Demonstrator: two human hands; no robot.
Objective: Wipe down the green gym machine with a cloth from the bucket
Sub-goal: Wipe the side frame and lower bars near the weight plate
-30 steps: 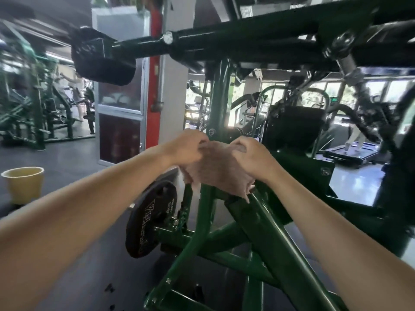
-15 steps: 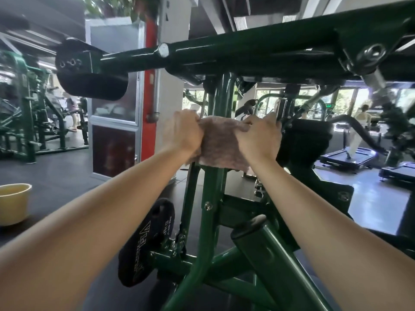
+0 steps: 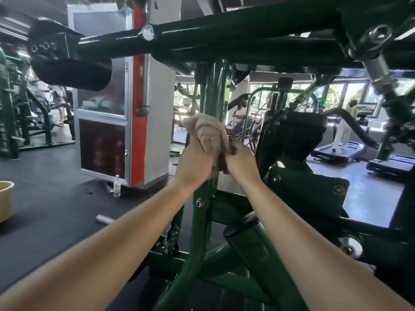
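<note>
Hands meet in front: the left hand and the right hand, side by side, both grip the bunched pink cloth, which is held against the upright post of the dark green steel gym machine. Farther left, the pale yellow plastic bucket stands on the floor.

One wide-angle view from the person's head faces forward and a little down along both forearms. It sits close to the machine: the crossbar spans the top, the left hand and right hand meet mid-frame, and the bucket is cut by the left edge.
</note>
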